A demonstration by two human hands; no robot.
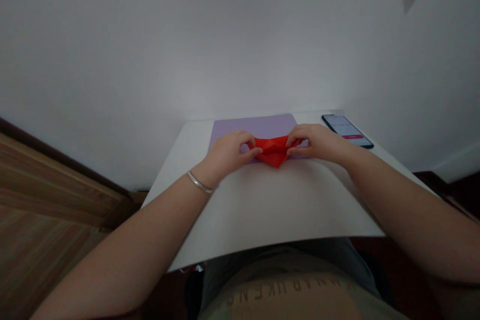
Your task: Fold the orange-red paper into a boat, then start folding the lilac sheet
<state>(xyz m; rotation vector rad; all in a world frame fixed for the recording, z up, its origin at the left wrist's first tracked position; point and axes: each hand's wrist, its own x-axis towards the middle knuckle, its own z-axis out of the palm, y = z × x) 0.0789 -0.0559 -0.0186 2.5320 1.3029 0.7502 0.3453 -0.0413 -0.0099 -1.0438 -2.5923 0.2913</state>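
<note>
A folded piece of red paper (274, 151) lies at the front edge of a pale purple sheet (258, 125) on a white table (270, 205). My left hand (228, 152), with a silver bangle on the wrist, pinches the left end of the red paper with curled fingers. On the other side, my right hand (317, 141) pinches the right end the same way. Both hands rest low on the table, facing each other across the fold.
A phone (347, 130) with a lit screen lies at the far right of the table. A white wall rises right behind the table. Wooden flooring (45, 210) shows to the left, below the table edge.
</note>
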